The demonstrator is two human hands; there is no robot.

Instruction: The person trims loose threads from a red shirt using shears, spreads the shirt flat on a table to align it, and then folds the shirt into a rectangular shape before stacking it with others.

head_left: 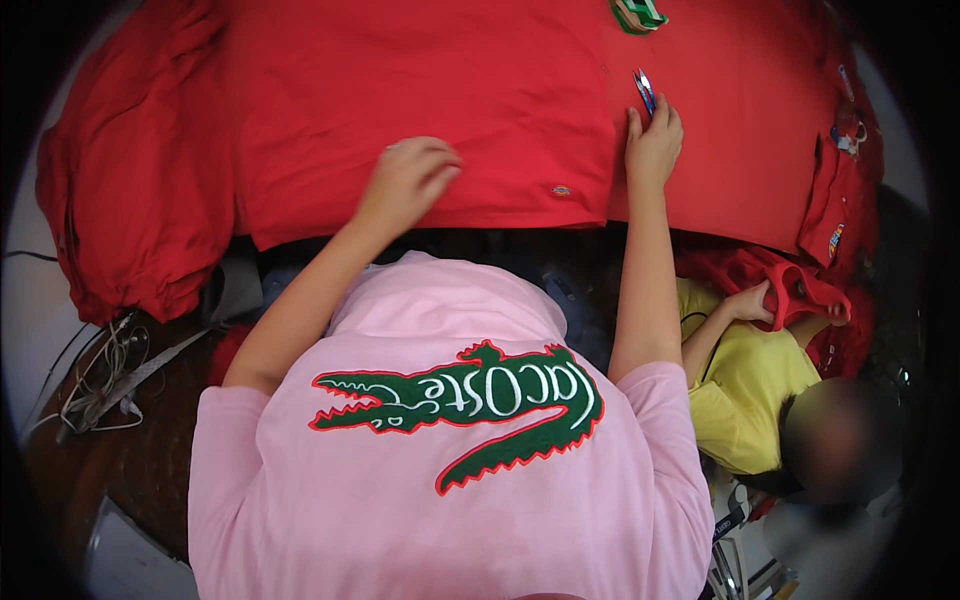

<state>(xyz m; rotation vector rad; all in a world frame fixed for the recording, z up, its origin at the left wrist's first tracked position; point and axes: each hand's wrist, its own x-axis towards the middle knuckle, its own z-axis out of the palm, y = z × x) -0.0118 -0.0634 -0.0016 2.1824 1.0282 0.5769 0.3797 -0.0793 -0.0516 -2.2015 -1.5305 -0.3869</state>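
A red garment (pixel 420 90) lies spread out flat in front of me, with a small oval label (pixel 561 190) near its hem. Over its lower part is my left hand (pixel 408 182), fingers loosely bent and thumb apart, with nothing visible in it; whether it touches the cloth I cannot tell. Just past the garment's right edge, my right hand (pixel 655 148) grips a pair of thread snips (pixel 645 92). Their metal points face away from me and a bit of blue handle shows. The fingers hide the rest.
Red garments are heaped at the left (pixel 140 170) and more red cloth (pixel 740 130) extends right. A green-and-white object (pixel 638 14) lies at the far edge. Tangled cables (pixel 110 380) hang lower left. Close on my right, a person in yellow (pixel 750 400) handles red fabric (pixel 800 290).
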